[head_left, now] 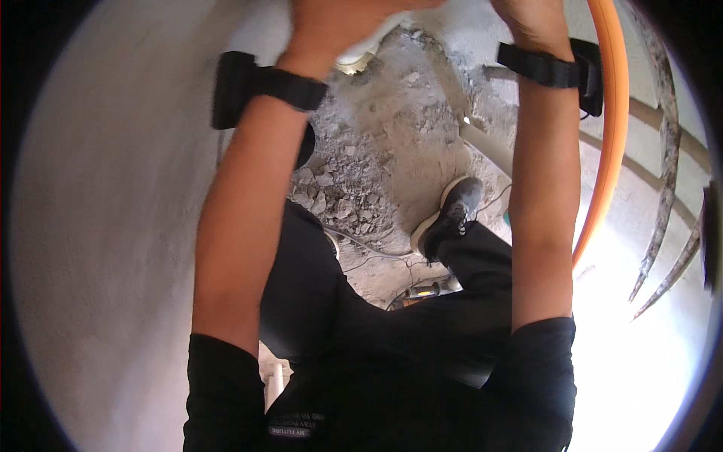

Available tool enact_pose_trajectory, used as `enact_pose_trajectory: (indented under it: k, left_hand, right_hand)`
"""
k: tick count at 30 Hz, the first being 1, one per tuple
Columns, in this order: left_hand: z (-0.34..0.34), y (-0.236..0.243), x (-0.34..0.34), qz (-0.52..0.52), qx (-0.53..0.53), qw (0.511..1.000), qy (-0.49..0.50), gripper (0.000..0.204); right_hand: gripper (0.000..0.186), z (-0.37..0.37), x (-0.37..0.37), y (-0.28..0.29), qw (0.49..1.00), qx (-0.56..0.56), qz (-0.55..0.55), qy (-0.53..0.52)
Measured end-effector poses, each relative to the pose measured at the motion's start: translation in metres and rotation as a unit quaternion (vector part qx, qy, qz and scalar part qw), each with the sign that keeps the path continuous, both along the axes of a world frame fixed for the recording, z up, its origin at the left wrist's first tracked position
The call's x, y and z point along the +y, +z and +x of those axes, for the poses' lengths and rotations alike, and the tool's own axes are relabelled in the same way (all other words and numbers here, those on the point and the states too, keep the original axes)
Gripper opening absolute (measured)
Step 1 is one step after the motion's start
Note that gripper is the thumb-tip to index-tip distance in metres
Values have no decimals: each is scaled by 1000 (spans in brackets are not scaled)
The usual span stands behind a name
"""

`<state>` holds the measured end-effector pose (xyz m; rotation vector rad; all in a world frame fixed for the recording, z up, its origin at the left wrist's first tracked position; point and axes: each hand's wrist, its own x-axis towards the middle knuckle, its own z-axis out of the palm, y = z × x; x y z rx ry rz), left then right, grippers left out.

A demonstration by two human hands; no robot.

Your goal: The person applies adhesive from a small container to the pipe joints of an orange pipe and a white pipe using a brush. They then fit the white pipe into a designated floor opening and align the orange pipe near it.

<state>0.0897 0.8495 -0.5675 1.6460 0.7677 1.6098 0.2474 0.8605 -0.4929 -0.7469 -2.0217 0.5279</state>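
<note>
Both my arms reach up to the top edge of the head view. My left hand (335,26) is partly in view, its fingertips cut off by the edge. Just below it is a whitish rounded thing (360,59), mostly covered by the hand. Only the back and wrist of my right hand (536,21) show, left of a thick orange tube (611,113). What either hand holds, if anything, is out of the picture. A black strap with a dark box circles each wrist.
Broken rubble (343,200) and dust cover the floor by my shoe (458,211). A pale pipe (489,148) and thin cables (376,252) lie there, with an orange-and-black tool (422,292) between my legs. A plain wall (113,226) rises at left; rough rods (666,151) stand at right.
</note>
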Motion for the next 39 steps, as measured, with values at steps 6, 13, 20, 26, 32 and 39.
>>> enact_pose_trajectory:
  k: [6,13,20,26,32,39]
  left_hand:
    - [25,-18,-15,-36,15,975,219,99]
    - [68,-3,-30,-98,-43,927,360,119]
    - [69,-10,-26,-83,-49,922,376,113]
    - [68,-37,-15,3,54,930,363,111]
    - [47,-13,5,15,84,963,255,107]
    - [63,29,-14,61,102,957,266,79]
  right_hand:
    - [38,57,17,-64,959,129,-245,-66]
    - [64,-23,-28,-9,968,40,-55,-243]
    - [48,-20,-28,-9,976,43,-65,-202]
    - [43,2,-18,6,974,-26,-201,-101]
    - [77,46,-55,7,970,70,-181,-150]
    - [76,100,-195,14,846,236,-439,-192]
